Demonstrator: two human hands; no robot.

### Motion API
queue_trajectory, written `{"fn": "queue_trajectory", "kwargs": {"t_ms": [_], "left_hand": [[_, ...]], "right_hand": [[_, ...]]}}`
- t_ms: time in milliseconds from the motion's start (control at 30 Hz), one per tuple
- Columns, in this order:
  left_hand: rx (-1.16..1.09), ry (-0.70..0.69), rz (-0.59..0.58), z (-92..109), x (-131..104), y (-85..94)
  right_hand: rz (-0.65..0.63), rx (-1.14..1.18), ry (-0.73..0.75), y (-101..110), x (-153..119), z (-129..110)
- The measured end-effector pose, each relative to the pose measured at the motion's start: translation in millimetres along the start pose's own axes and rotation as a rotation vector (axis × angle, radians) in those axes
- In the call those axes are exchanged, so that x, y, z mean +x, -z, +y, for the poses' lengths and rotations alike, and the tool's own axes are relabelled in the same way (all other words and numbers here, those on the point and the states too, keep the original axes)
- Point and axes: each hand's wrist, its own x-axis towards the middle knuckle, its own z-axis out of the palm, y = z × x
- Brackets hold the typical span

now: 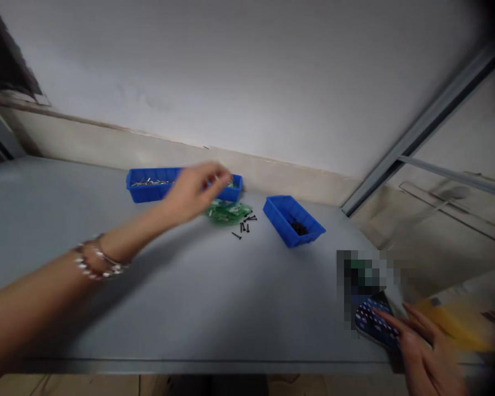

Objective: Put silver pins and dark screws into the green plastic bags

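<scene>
My left hand (200, 187) hangs over the right part of a long blue bin, somewhat blurred. Its thumb and fingers curl together in a pinch; what is between them, if anything, I cannot make out. The blue bin (148, 192) holds thin silvery pieces at its left end. Just below the hand lies a pile of small green plastic packets (227, 213), with several loose dark screws (245, 225) beside it. My right hand (429, 346) is at the lower right, fingers stretched out, a fingertip on a dark blue flat object with white dots (375, 320).
A second blue bin (286, 223) with dark screws inside stands right of the loose screws. A pixelated patch hides what lies above the dotted object. Yellow and white packaging (457, 316) is at the right. Grey metal posts (429, 124) and a wall border the grey table (239, 308).
</scene>
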Motion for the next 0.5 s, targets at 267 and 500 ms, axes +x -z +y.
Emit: {"fn": "queue_trajectory", "kwargs": {"t_ms": [267,500], "left_hand": [[0.27,0.033,-0.413,-22.6,-51.3,-65.7],[0.311,0.045,-0.426,-22.5,-51.2,-63.7]], "right_hand": [[0.031,0.001,-0.042,1.4,-1.9,-6.8],[0.153,0.042,-0.076,3.2,-4.2,-36.8]]}}
